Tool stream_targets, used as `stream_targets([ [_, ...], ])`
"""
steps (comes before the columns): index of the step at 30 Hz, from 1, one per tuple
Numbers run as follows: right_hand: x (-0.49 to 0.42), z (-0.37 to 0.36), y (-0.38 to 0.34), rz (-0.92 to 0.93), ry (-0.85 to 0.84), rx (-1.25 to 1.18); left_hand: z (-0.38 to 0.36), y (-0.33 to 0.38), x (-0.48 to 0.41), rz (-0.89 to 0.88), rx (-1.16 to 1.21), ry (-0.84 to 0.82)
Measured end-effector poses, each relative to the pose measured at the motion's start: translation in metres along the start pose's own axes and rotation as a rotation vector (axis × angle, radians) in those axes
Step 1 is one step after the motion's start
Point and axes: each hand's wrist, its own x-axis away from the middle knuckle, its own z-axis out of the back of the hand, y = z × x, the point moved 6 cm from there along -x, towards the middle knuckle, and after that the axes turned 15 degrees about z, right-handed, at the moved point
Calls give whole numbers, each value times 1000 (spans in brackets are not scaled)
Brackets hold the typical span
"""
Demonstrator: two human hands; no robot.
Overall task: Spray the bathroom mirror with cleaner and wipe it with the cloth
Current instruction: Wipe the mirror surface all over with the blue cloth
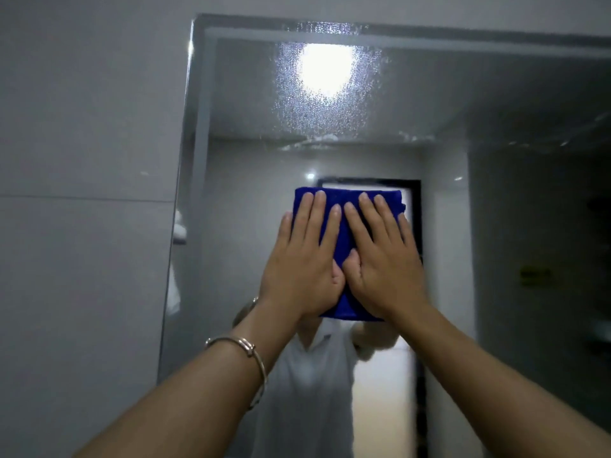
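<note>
Blue cloth: left hand & right hand pressing it flat-fingered on mirror; spray droplets above prob. drying, risking streaks.

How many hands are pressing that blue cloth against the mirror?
2. The left hand lies flat on the left half of the blue cloth; the right hand lies flat on its right half, thumbs meeting.

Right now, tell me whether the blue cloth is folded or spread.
Folded: the cloth is a compact thick rectangle, layers showing at its upper right corner.
</note>
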Motion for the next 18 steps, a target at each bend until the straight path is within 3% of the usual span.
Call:
stream_targets([
  [10,2,-16,-55,-169,-28,1,0,-43,19,-145,-88,-26],
  [18,-89,-30,-112,10,38,-60,25,-145,-13,34,-273,-34],
])
